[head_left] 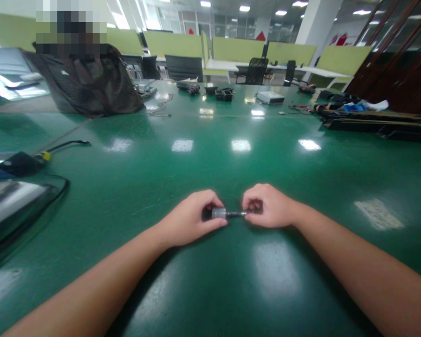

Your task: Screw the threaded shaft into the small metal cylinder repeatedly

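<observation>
A small tool with a clear grey cylindrical body (219,213) and a thin dark shaft lies level between my hands, just above or on the green table (210,173). My left hand (196,217) grips the cylinder between thumb and fingers at its left end. My right hand (268,206) is curled, with thumb and forefinger pinched on the right end of the shaft. The tip of the shaft is hidden in the right fingers.
At the left edge are a flat device (12,201) and a black cable (68,142). A person in dark clothing (94,84) leans at the back left. Dark panels (379,124) lie at the right, and a silver box (270,97) stands at the far side.
</observation>
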The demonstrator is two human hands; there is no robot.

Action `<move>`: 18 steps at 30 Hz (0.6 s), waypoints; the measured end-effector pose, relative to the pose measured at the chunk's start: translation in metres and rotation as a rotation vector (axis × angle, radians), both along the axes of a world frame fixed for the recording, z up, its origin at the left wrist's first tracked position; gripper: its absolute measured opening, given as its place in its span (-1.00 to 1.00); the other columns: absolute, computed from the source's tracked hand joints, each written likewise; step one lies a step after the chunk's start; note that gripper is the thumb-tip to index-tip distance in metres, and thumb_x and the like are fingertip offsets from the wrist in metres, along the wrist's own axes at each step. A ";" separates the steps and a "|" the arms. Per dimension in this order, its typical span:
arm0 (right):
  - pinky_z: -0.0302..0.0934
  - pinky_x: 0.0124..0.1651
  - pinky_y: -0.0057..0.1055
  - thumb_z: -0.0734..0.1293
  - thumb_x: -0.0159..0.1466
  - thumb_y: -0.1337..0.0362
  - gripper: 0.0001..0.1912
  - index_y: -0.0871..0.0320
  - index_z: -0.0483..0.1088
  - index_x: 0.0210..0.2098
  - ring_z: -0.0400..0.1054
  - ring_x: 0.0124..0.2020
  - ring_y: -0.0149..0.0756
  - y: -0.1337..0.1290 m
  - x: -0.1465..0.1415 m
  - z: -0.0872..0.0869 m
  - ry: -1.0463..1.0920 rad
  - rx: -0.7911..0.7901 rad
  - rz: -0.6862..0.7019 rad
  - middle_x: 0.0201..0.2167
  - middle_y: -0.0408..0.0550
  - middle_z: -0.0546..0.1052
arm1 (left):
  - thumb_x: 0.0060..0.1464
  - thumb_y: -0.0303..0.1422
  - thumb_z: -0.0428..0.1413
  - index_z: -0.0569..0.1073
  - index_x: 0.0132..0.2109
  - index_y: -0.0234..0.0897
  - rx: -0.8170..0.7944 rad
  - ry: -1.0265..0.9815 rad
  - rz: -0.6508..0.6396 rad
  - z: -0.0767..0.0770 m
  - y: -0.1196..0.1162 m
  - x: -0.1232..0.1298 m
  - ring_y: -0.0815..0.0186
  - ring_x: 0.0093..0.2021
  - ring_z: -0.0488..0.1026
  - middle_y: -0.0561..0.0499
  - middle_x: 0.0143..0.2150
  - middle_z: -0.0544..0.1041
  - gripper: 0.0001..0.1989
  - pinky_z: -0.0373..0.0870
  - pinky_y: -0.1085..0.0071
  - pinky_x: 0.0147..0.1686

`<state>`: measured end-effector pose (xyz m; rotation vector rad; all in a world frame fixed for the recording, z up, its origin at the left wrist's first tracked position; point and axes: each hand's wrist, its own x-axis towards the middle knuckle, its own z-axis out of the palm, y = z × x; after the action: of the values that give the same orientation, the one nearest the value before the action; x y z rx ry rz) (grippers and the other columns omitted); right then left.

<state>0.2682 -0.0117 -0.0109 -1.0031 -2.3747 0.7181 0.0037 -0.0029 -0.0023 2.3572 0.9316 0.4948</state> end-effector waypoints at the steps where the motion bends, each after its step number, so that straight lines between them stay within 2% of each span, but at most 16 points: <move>1: 0.17 -0.39 -0.49 0.40 0.05 0.38 -0.95 0.17 0.45 -0.45 0.29 -0.51 -0.42 0.002 0.003 0.000 0.003 -0.023 -0.005 -0.56 -0.20 0.44 | 0.13 -0.17 0.24 0.49 -0.15 -0.23 0.000 0.001 0.001 0.000 0.000 0.000 0.26 -0.25 0.45 0.01 -0.21 0.54 -0.75 0.35 0.36 -0.26; 8: 0.11 -0.46 -0.52 0.39 0.02 0.39 -0.94 0.18 0.42 -0.47 0.24 -0.55 -0.46 0.006 0.012 -0.003 0.007 -0.094 -0.032 -0.59 -0.24 0.40 | 0.14 -0.15 0.24 0.48 -0.16 -0.23 0.004 0.016 -0.001 0.001 0.000 0.001 0.26 -0.26 0.45 0.01 -0.22 0.53 -0.74 0.35 0.36 -0.26; 18: 0.15 -0.40 -0.50 0.41 0.06 0.38 -0.95 0.18 0.45 -0.46 0.30 -0.52 -0.44 0.003 0.006 0.000 0.007 -0.056 0.008 -0.56 -0.21 0.44 | 0.14 -0.15 0.24 0.48 -0.15 -0.23 -0.006 0.016 0.002 0.000 0.001 0.002 0.25 -0.26 0.46 0.00 -0.21 0.54 -0.74 0.36 0.35 -0.25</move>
<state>0.2744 -0.0085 -0.0107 -1.0131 -2.3656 0.7936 0.0060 -0.0021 -0.0021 2.3578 0.9416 0.4738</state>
